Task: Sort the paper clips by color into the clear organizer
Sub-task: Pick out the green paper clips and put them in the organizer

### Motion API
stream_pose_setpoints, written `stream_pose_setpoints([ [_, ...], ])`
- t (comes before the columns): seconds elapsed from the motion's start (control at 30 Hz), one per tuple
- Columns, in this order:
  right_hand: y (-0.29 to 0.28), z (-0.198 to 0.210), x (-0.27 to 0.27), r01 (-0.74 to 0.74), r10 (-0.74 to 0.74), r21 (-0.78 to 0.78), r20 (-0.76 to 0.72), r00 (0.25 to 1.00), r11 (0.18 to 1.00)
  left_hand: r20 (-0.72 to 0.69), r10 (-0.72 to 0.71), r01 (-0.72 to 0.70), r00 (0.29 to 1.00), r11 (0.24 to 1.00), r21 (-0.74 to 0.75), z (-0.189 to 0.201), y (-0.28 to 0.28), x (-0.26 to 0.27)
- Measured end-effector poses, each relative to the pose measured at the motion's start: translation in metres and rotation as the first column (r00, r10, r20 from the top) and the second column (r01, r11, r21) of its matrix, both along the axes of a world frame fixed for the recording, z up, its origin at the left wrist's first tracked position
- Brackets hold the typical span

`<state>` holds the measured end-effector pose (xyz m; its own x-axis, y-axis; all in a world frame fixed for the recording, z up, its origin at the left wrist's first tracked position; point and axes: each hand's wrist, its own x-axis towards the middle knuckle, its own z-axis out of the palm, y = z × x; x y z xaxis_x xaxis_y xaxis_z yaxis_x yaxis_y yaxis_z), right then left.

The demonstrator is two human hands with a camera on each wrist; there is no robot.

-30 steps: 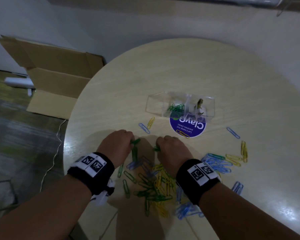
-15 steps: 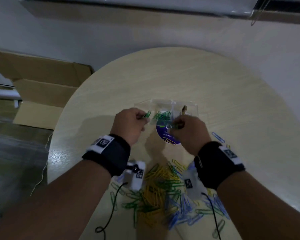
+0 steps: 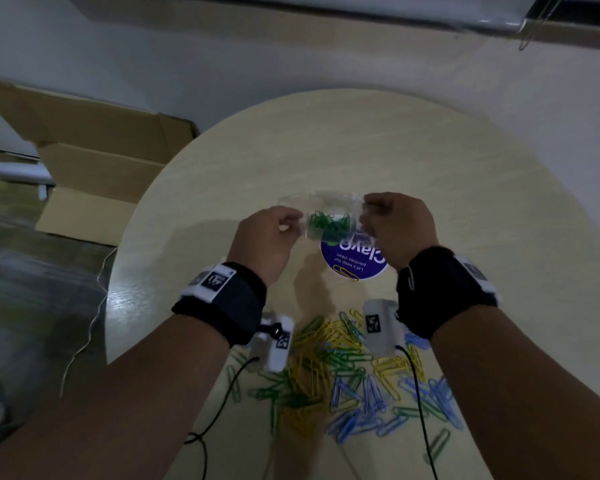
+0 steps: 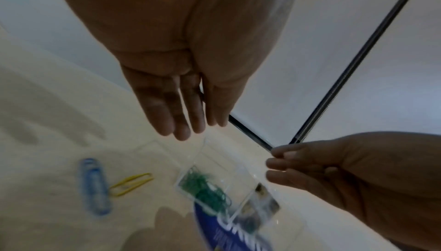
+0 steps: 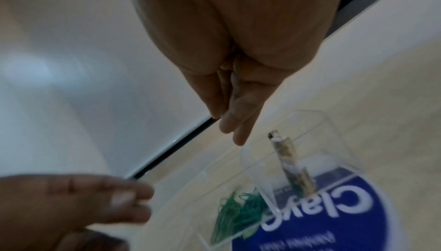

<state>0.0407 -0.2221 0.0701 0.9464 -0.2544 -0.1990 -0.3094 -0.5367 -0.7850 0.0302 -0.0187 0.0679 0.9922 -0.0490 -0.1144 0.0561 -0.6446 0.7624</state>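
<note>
The clear organizer [image 3: 329,197] stands at mid-table, and its middle compartment holds a heap of green clips [image 3: 328,223]. My left hand [image 3: 293,221] hovers at the organizer's left side and my right hand [image 3: 365,216] at its right side. Both hover just above it. In the left wrist view the left fingers [image 4: 183,123] hang straight and hold nothing over the organizer [image 4: 207,161]. The right fingers [image 5: 235,128] likewise point down, bare, above the green clips [image 5: 238,211]. A mixed pile of green, yellow and blue clips [image 3: 343,368] lies near the front edge.
A round blue sticker [image 3: 354,261] lies under the organizer's near side, with a yellow clip [image 3: 345,273] on it. A brownish object [image 5: 291,164] leans in the right compartment. Left of the organizer lie a blue clip [image 4: 95,185] and a yellow clip [image 4: 131,183]. A cardboard box [image 3: 94,161] stands off the table's left edge.
Both hands rose from the pile, each pinching a green clip, and moved forward to the organizer. Now their fingers have opened and no clip shows in either hand.
</note>
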Motion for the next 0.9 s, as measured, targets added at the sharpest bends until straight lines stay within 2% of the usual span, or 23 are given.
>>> stream_pose_setpoints([
  [0.07,-0.005,-0.001,-0.036,-0.021,0.022,-0.094,0.013,1.000,0.995,-0.022,-0.119,0.121,0.993,0.983,0.136,-0.003,0.016,-0.030],
  [0.17,-0.001,-0.021,-0.107,-0.238,0.234,-0.228,-0.048,0.971,0.944,-0.042,-0.330,0.327,0.943,0.896,0.300,-0.022,0.040,-0.089],
  [0.2,0.003,-0.032,-0.129,-0.356,0.349,-0.248,-0.073,0.934,0.901,-0.043,-0.387,0.377,0.921,0.862,0.339,-0.030,0.047,-0.109],
  [0.27,0.012,-0.049,-0.169,-0.587,0.544,-0.315,-0.221,0.809,0.745,-0.084,-0.434,0.426,0.897,0.796,0.430,-0.044,0.057,-0.144],
  [0.33,0.016,-0.056,-0.197,-0.710,0.584,-0.369,-0.406,0.703,0.599,-0.152,-0.458,0.468,0.876,0.729,0.499,-0.056,0.063,-0.171],
  [0.4,0.015,-0.056,-0.212,-0.725,0.572,-0.424,-0.446,0.689,0.542,-0.198,-0.473,0.499,0.859,0.682,0.535,-0.062,0.067,-0.188],
  [0.47,0.013,-0.055,-0.218,-0.709,0.550,-0.449,-0.448,0.705,0.543,-0.196,-0.485,0.506,0.852,0.669,0.544,-0.064,0.071,-0.195],
  [0.6,0.006,-0.052,-0.209,-0.645,0.468,-0.462,-0.447,0.762,0.609,-0.218,-0.472,0.517,0.854,0.723,0.458,-0.059,0.075,-0.196],
  [0.73,0.009,-0.049,-0.193,-0.565,0.404,-0.510,-0.400,0.823,0.648,-0.225,-0.510,0.557,0.830,0.747,0.362,-0.056,0.078,-0.190],
  [0.8,0.018,-0.044,-0.185,-0.552,0.455,-0.513,-0.313,0.833,0.658,-0.102,-0.497,0.499,0.862,0.792,0.351,-0.055,0.083,-0.183],
  [0.9,0.040,-0.043,-0.181,-0.589,0.590,-0.529,-0.191,0.785,0.611,0.041,-0.357,0.299,0.933,0.835,0.461,-0.055,0.092,-0.166],
])
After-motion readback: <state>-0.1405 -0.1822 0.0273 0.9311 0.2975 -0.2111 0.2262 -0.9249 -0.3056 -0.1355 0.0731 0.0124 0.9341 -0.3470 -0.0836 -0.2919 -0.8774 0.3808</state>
